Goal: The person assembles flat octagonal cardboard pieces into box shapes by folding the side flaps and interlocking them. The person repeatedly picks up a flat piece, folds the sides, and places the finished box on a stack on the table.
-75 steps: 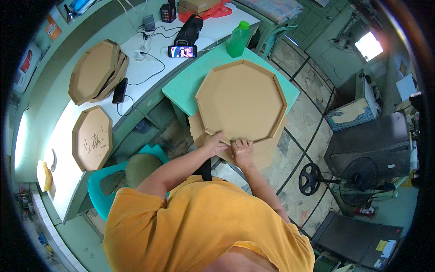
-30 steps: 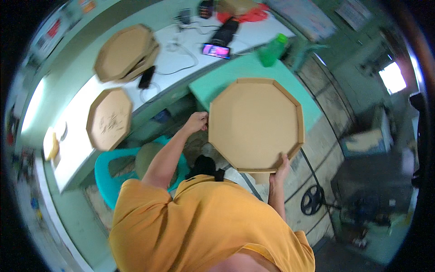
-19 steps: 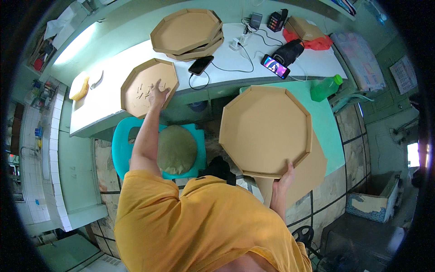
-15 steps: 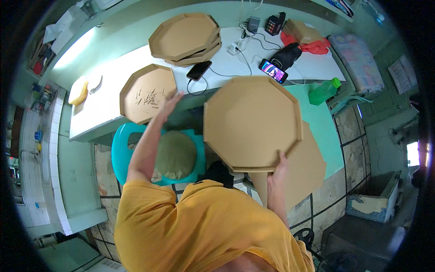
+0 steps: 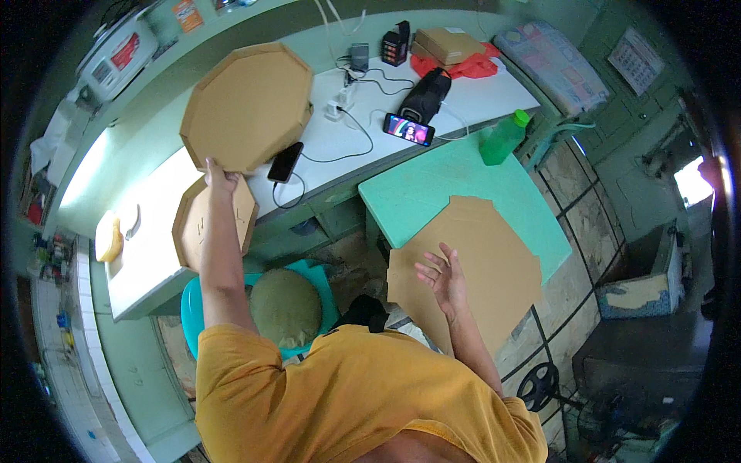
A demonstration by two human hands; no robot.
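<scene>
At the far left, my left hand [image 5: 221, 177] grips the near rim of an octagonal cardboard tray [image 5: 251, 104]. This tray is over the place of the tray stack, whose lower trays are hidden beneath it. Just below the hand, a smaller octagonal cardboard tray [image 5: 235, 212] lies on the white counter with small loose bits in it, partly covered by my forearm. My right hand [image 5: 444, 282], fingers spread and holding nothing, hovers over a flat cut cardboard sheet [image 5: 494, 270] on the green table.
The green table [image 5: 417, 181] bears a green bottle [image 5: 505, 139]. On the white counter [image 5: 154, 193] are a dark phone [image 5: 285, 162], a lit phone [image 5: 409, 130], a black pouch [image 5: 426, 96], cables and a yellow-handled brush [image 5: 112, 241]. A turquoise chair [image 5: 320, 282] with a round cushion [image 5: 285, 309] stands below.
The large tray has gone from in front of me to the far left, over the stack. My left hand now holds it; my right hand has let go. The view has turned.
</scene>
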